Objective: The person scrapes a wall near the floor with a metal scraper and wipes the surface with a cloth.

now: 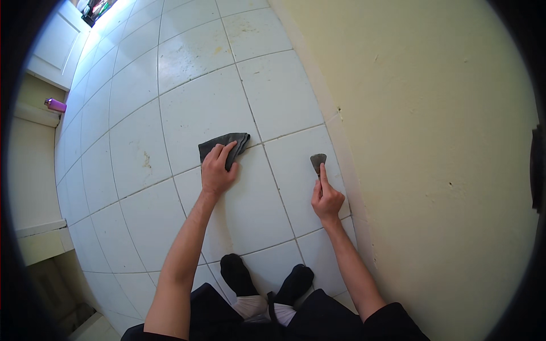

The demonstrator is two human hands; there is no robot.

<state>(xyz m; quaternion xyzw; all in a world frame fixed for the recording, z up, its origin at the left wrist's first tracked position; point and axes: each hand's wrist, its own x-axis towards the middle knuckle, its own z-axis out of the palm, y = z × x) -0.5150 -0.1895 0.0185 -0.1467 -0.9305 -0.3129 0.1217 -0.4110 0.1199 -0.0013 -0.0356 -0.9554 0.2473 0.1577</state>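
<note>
My left hand [218,173] is closed on a folded dark grey cloth [219,144], which lies against the white tiled floor [133,213]. The fingers press on its top, and the thumb sits at its right side. To the right, my right hand [328,199] grips a scraper [318,162] with a short, flared metal blade. Its index finger stretches along the tool toward the blade, which points away from me. Most of the handle is hidden inside the hand. Whether the blade touches the tile, I cannot tell.
A pale yellow wall [421,142] with small chips rises close on the right. Yellowish stains [147,159] mark some tiles. My feet in black socks [237,275] are just below the hands. A purple bottle [55,105] lies at the left, near a white door [57,42].
</note>
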